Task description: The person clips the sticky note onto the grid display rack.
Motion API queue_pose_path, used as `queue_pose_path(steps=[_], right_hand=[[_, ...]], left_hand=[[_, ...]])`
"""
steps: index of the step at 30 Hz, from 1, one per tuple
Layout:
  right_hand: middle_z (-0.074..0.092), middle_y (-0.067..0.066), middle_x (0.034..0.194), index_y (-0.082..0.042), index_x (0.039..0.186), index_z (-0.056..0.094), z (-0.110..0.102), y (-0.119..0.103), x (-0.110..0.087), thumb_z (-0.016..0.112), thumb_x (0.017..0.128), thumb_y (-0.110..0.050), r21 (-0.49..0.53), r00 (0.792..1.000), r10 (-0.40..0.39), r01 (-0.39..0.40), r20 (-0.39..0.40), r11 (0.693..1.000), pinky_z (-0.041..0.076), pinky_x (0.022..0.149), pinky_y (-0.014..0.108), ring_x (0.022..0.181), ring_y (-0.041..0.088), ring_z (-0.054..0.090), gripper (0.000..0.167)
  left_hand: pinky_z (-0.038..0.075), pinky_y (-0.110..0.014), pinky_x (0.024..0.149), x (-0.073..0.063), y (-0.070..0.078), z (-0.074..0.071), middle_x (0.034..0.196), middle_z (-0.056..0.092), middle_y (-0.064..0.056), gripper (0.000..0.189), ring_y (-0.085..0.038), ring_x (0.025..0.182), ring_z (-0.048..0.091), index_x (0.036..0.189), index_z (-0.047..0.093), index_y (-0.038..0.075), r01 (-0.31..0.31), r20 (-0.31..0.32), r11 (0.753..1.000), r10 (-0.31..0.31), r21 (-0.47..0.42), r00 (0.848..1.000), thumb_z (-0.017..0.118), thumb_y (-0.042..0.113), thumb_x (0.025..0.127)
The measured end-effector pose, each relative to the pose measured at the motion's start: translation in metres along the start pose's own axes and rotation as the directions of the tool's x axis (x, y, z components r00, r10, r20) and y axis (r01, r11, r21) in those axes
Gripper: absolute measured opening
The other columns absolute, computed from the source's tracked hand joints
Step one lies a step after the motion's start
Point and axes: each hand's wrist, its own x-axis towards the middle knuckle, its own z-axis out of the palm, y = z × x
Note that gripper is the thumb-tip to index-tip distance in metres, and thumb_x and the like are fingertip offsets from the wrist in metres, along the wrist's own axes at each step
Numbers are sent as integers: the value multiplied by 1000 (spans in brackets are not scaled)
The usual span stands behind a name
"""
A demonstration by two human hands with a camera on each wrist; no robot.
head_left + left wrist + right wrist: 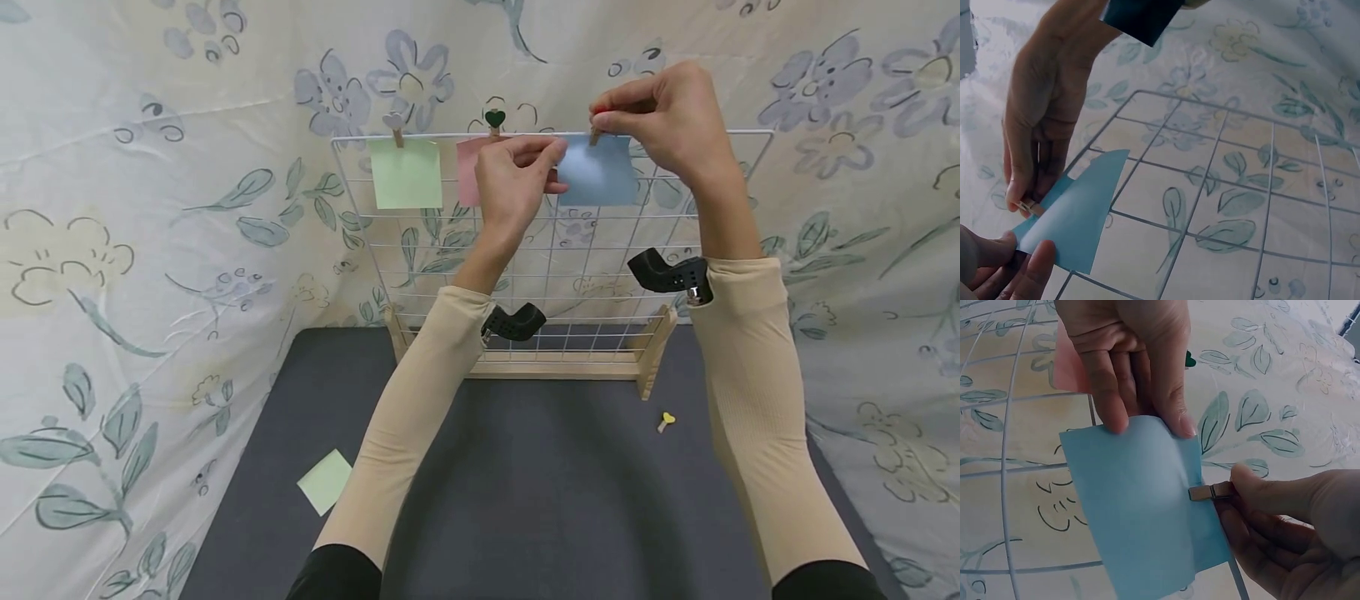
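Observation:
A blue paper note (597, 175) lies against the top of a white wire grid (555, 275). My left hand (513, 179) pinches the note's left edge between thumb and fingers. At the note's top edge, my right hand (663, 121) pinches a small wooden clothespin (1207, 491), whose tip lies over the paper and the top wire. The right fingers hide much of the clothespin in the head view, where a bit of red shows. Left of the hands, a pink note (468, 171) hangs from a clothespin with a dark green heart (495, 118), partly behind my left hand.
A green note (407, 179) hangs by a clothespin at the grid's left. The grid stands on a wooden base (555, 367). On the dark table (525, 483) lie a clothespin with a yellow heart (666, 421) and another green note (326, 482). Floral cloth hangs behind.

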Motion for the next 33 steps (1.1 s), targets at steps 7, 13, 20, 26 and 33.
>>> queue_pose_path(steps=[7, 13, 20, 26, 33], right_hand=[[67, 15, 121, -5, 120, 70, -1, 0, -2, 69, 93, -23, 22, 1000, -15, 16, -22, 1000, 50, 103, 27, 98, 15, 64, 33], [69, 12, 120, -4, 120, 70, 1, 5, -6, 70, 93, -21, 106, 997, -18, 27, -78, 994, 51, 100, 21, 99, 15, 66, 32], [73, 5, 108, -3, 112, 74, -6, 14, -18, 73, 89, -17, 226, 981, -27, 70, -191, 972, 53, 87, 15, 86, 3, 63, 27], [73, 0, 98, -2, 107, 76, -5, 27, -33, 76, 88, -16, 230, 985, -1, 40, -170, 972, 51, 74, 12, 80, 7, 63, 24], [71, 15, 107, 1, 108, 74, 8, 38, -40, 74, 89, -16, 152, 990, -9, 31, -140, 988, 49, 71, 11, 77, 6, 60, 25]], left_hand=[[62, -26, 59, -1, -1, 1, 90, 74, -15, 17, -18, 63, 69, 100, 74, -7, -72, -20, 997, 73, 36, 997, 72, 6, 89], [62, -26, 58, -1, -2, -1, 90, 74, -15, 18, -20, 63, 69, 100, 74, -7, -74, -17, 996, 74, 45, 997, 72, 7, 88], [62, -25, 62, -2, 0, -8, 94, 74, -18, 18, -23, 66, 70, 101, 74, -7, -56, 4, 997, 56, 50, 998, 72, 5, 88], [63, -26, 64, -1, -1, -15, 92, 73, -19, 18, -21, 68, 72, 103, 73, -8, 14, 31, 1000, -15, 24, 999, 70, 2, 89], [62, -25, 64, -4, -4, -18, 91, 73, -17, 18, -19, 68, 71, 102, 73, -7, 87, 67, 993, -92, 81, 993, 72, 3, 88]])
